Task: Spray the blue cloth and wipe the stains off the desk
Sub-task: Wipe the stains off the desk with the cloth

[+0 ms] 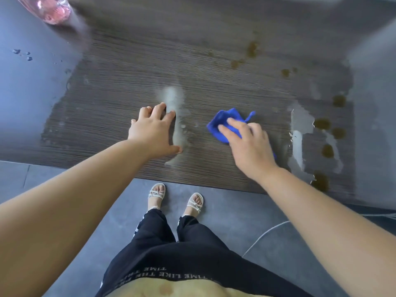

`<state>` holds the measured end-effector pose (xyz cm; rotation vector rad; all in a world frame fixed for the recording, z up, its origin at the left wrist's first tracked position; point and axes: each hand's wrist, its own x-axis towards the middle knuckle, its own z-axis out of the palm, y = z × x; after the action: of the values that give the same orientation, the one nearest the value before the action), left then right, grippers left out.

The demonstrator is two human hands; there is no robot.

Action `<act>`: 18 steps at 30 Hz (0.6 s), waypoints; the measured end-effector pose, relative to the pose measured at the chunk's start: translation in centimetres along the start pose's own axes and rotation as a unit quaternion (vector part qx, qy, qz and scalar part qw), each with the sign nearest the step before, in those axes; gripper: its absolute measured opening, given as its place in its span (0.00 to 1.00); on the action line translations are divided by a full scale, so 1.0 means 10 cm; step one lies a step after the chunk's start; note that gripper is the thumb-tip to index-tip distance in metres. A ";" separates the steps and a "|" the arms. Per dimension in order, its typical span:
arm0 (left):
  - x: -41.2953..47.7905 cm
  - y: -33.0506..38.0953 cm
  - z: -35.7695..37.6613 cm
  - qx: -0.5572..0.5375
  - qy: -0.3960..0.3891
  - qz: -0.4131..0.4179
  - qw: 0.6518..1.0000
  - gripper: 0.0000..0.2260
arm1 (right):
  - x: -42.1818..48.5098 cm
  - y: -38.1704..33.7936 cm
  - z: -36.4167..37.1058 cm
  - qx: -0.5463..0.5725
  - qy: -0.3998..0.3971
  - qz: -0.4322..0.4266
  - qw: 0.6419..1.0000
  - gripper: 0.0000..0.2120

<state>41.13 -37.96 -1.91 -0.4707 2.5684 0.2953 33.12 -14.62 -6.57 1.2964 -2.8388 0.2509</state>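
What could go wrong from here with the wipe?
1. The right hand presses the blue cloth mid-desk, while the brown stains sit off to its right and farther back; a short stroke would likely miss them.
2. The cloth is bunched small, so it may smear rather than lift.
3. The left hand rests flat beside a wet streak and could slip or spread it.
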 end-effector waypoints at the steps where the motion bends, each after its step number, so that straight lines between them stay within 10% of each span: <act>1: 0.00 0.00 0.00 0.005 -0.005 0.000 1.000 0.44 | 0.09 0.11 -0.04 -0.004 0.004 0.045 0.999 0.25; 6: 0.02 0.02 0.01 -0.005 -0.005 -0.010 1.000 0.45 | 0.76 -0.24 0.03 0.005 -0.017 0.241 0.970 0.25; 13: 0.03 0.02 0.04 -0.025 -0.002 -0.012 1.000 0.46 | 0.23 -0.10 0.08 0.002 -0.003 -0.070 0.998 0.24; 18: 0.03 0.04 0.01 -0.029 -0.008 -0.014 0.999 0.47 | 0.65 -0.09 0.05 -0.010 -0.011 0.213 0.977 0.24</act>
<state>40.78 -37.64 -2.14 -0.5244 2.5405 0.3637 29.51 -20.17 -6.46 0.6753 -3.0965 0.2081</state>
